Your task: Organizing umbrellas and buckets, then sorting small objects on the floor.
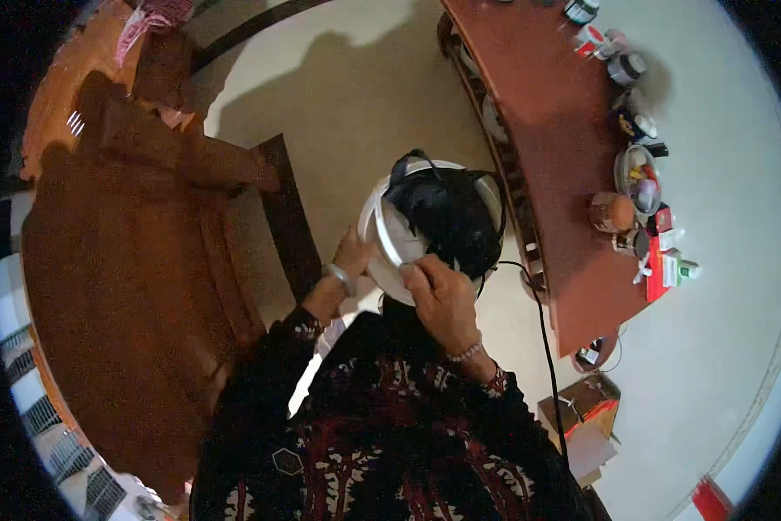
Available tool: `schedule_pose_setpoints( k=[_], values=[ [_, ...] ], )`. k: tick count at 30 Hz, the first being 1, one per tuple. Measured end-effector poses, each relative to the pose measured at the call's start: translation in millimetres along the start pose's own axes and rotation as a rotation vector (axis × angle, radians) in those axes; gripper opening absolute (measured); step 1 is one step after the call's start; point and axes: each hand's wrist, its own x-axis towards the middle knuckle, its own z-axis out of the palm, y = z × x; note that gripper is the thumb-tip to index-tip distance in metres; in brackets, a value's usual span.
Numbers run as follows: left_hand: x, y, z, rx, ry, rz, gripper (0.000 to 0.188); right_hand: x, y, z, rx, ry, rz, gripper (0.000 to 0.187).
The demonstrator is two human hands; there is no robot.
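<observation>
A white round bucket point(378, 221) is tilted in front of my body, its rim and pale inner wall partly showing. My right hand point(445, 300) grips the near rim, thumb and fingers closed over it. My left hand point(352, 253), with a bangle at the wrist, holds the bucket's left outer side; its fingertips are hidden behind the wall. A crumpled-looking black bulk point(451, 213) with thin loops covers much of the bucket's mouth. I cannot tell what it is, or how much of it lies inside.
Left stands a large brown wooden table point(130, 278). At right, a long reddish-brown cabinet point(555, 156) bears jars, a clear bowl point(639, 178) and small packages. A black cable point(547, 339) runs down beside my right arm, near an open cardboard box point(586, 408).
</observation>
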Motion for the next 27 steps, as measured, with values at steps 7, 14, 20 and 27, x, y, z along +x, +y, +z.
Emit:
schedule_pose_setpoints(
  k=[7,14,20,27],
  values=[
    [116,27,9,0.263,-0.152,-0.041,0.049,75,37,6,0.078,0.137,0.331,0.02],
    [208,0,34,0.86,-0.383,0.01,0.069,111,57,24,0.147,0.502,0.669,0.022],
    [233,-10,93,0.716,-0.625,-0.324,0.074,92,87,43,0.198,0.833,0.943,0.022],
    [268,-26,127,1.138,-1.026,-0.042,0.073,107,131,67,0.379,1.16,1.086,0.026]
  ],
)
